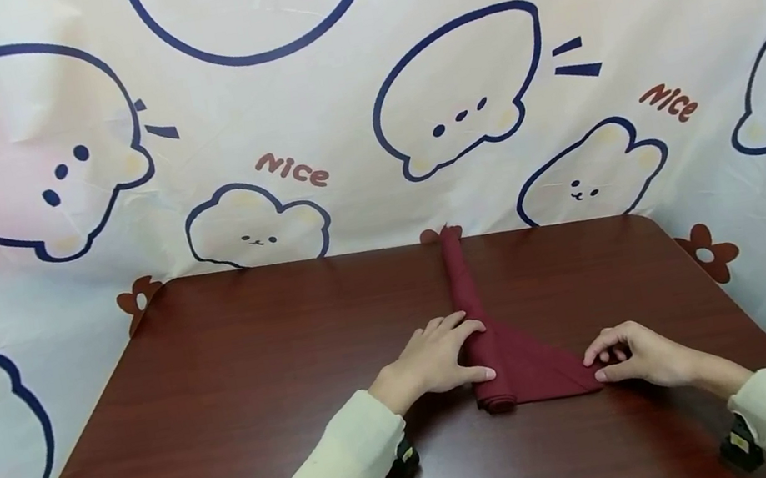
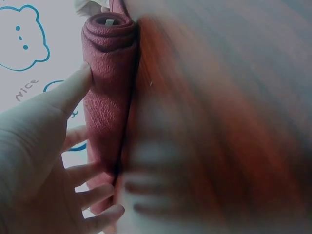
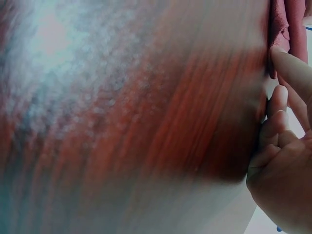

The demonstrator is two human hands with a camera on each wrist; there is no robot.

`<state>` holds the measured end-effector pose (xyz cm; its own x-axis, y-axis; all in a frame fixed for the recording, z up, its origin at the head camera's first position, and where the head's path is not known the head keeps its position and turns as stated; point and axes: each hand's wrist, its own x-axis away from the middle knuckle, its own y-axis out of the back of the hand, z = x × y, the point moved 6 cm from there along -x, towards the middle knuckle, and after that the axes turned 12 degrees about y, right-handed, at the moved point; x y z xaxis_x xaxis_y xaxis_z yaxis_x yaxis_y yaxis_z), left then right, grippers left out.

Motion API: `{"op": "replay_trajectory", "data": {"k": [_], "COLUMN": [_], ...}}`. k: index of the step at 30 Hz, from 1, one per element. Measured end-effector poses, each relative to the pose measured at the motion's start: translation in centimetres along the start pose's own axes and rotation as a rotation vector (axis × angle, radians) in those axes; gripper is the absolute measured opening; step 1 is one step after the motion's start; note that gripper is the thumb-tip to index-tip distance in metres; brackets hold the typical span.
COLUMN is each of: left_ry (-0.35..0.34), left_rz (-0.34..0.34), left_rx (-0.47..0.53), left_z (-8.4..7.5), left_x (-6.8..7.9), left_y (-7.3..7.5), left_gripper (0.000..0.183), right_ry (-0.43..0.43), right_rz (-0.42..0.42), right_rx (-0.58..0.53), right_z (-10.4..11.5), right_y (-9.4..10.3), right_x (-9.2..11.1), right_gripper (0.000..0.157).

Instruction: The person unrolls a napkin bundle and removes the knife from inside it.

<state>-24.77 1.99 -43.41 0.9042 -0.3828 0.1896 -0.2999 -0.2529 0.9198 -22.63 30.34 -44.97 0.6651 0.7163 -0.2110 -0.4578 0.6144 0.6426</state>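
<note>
A dark red cloth (image 1: 536,361) lies on the table, partly rolled into a long tube (image 1: 462,285) that points away from me. From the tube's right side a flat triangular flap spreads out. My left hand (image 1: 433,357) rests against the left side of the tube near its near end, thumb and fingers spread along it. In the left wrist view the tube's coiled end (image 2: 108,29) shows beyond the thumb. At the flap's right corner, my right hand (image 1: 638,357) pinches the cloth between thumb and index finger, the other fingers curled in.
The brown wooden table (image 1: 281,357) extends around the cloth, with its far edge near the tube's tip. A pale curtain (image 1: 346,110) printed with cartoon outlines hangs behind and at both sides. Each wrist carries a small black device (image 1: 740,445).
</note>
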Motion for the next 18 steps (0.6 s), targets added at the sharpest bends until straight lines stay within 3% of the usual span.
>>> {"op": "replay_trajectory", "data": {"k": [10, 13, 18], "left_ry": [-0.046, -0.057, -0.014], "left_rz": [-0.027, -0.033, -0.003], "left_rx": [0.017, 0.007, -0.026], "left_z": [-1.3, -2.0, -2.6], "left_x": [-1.2, -1.6, -1.8], "left_y": [1.5, 1.3, -0.1], "left_gripper": [0.069, 0.073, 0.076], "right_ry": [-0.001, -0.009, 0.001], "right_rz": [0.000, -0.005, -0.007], "right_rx": [0.015, 0.020, 0.003], "right_z": [-0.2, -0.2, -0.1], "right_y": [0.4, 0.4, 0.1], "right_x": [-0.4, -0.4, 0.1], "right_gripper": [0.011, 0.011, 0.010]}}
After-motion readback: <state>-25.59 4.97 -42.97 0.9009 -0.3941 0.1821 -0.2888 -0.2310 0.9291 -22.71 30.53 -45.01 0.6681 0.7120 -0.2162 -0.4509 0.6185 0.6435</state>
